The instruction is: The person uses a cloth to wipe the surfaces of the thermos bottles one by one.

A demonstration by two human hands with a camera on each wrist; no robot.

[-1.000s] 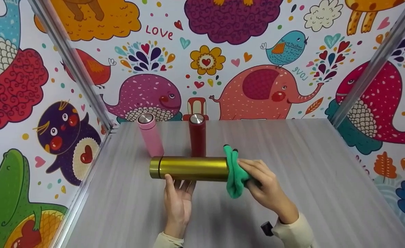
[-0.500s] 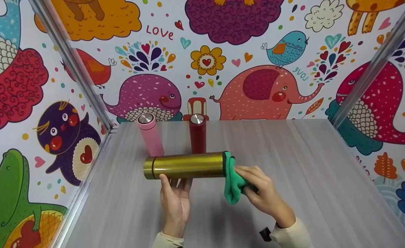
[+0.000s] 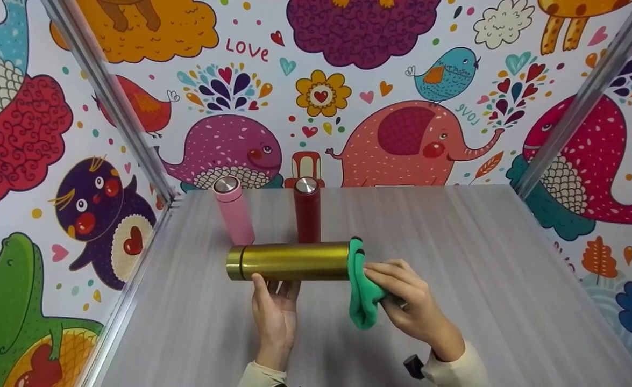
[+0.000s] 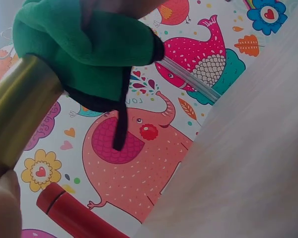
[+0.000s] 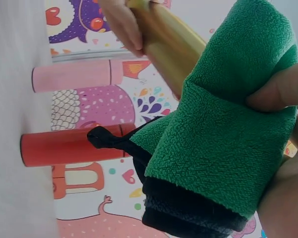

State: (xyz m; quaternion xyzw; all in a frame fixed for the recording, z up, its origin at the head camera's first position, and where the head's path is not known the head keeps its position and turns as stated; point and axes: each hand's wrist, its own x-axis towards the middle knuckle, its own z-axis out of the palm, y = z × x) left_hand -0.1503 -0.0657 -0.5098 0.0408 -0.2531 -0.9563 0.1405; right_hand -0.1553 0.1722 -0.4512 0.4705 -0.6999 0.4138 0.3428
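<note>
A gold thermos bottle (image 3: 294, 262) lies sideways in the air above the table, its capped end to the left. My left hand (image 3: 276, 317) grips it from below near the cap, thumb on the near side and fingers underneath. In my right hand (image 3: 412, 301) is a folded green cloth (image 3: 364, 290) with dark edging, pressed against the bottle's base end. The right wrist view shows the thumb pinching the fluffy cloth (image 5: 213, 134), with a black loop hanging from it. The cloth hides the bottle's base.
Behind the gold bottle, a pink thermos (image 3: 234, 212) and a dark red thermos (image 3: 308, 212) stand upright on the grey table (image 3: 455, 231). Metal-framed walls with cartoon animals (image 3: 402, 145) enclose the table at the back and sides.
The gold bottle and both hands shifted slightly left, with the bottle tilting a little and levelling again. The cloth stays at the base end, its lower fold hanging lower than before.
</note>
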